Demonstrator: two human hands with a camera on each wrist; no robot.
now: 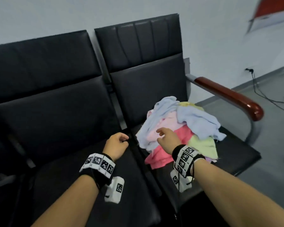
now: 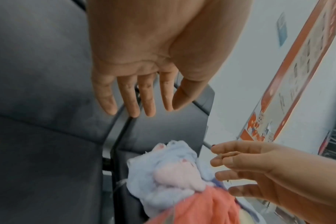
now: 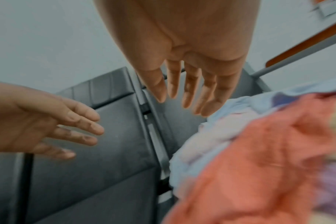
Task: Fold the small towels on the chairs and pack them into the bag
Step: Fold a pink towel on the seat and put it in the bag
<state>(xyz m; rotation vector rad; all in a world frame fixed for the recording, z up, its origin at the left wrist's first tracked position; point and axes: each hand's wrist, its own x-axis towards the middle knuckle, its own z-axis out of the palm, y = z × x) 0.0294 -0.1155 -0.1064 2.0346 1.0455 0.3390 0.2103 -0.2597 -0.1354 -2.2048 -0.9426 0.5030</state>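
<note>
Here, taking the heap of small towels (image 1: 177, 126) as the marker: far to its left stands the left chair (image 1: 59, 115), black and padded, its seat bare. Over the front of that seat, just left of the heap, hangs the left hand (image 1: 117, 145). From above its fingers look loosely bent; the left wrist view shows them long and slack, a little apart, with nothing held (image 2: 128, 97). A band with black-and-white markers (image 1: 98, 164) wraps that wrist.

Between the two seats runs a narrow metal gap (image 1: 129, 138), right at the heap's left edge.

The heap itself lies unfolded on the right chair (image 1: 147, 86), toward the front of the seat. A light blue towel (image 1: 197, 118) drapes over the top, a pale pink towel (image 1: 156, 130) shows under it, a coral pink towel (image 1: 161, 156) spills toward the seat's front edge and a light green towel (image 1: 203, 145) sits on the heap's right.

Above the heap's near left part hovers the right hand (image 1: 168, 139), fingers spread and relaxed, gripping nothing; whether the fingertips brush the cloth I cannot tell. Its wrist wears a marker band too (image 1: 185, 159).

Right of the heap a reddish-brown armrest (image 1: 228, 97) edges the chair.
</note>
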